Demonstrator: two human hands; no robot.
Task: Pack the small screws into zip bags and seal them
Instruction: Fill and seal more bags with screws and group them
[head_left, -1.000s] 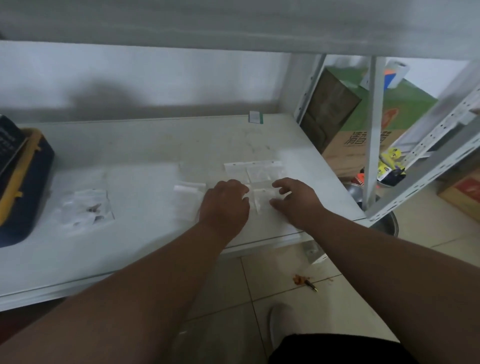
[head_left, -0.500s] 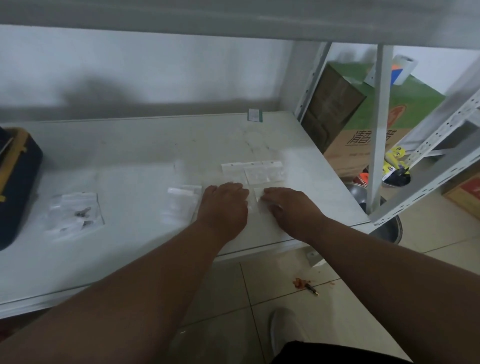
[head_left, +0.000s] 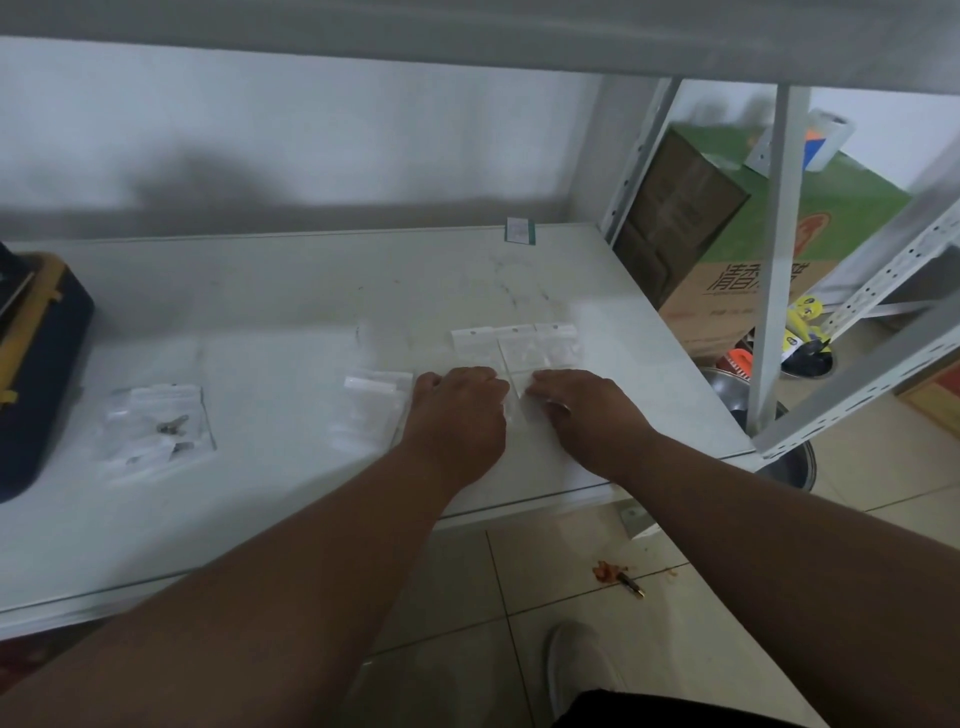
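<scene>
Both hands lie knuckles-up on the shelf (head_left: 260, 322), left hand (head_left: 457, 415) and right hand (head_left: 587, 410) touching a small clear zip bag (head_left: 519, 387) between them; whether fingers pinch it cannot be told. Its contents are unreadable.

zip bags (head_left: 514, 340): clear, white tops | shelf (head_left: 291, 291): white | case (head_left: 39, 364): navy, yellow trim

Two hands, left (head_left: 457, 415) and right (head_left: 587, 410). Three empty zip bags (head_left: 514, 343) in a far row; one bag (head_left: 371, 410) left of the hands; one bag of screws (head_left: 156, 426) far left. One toolbox (head_left: 36, 364); one shoe (head_left: 576, 665).
</scene>
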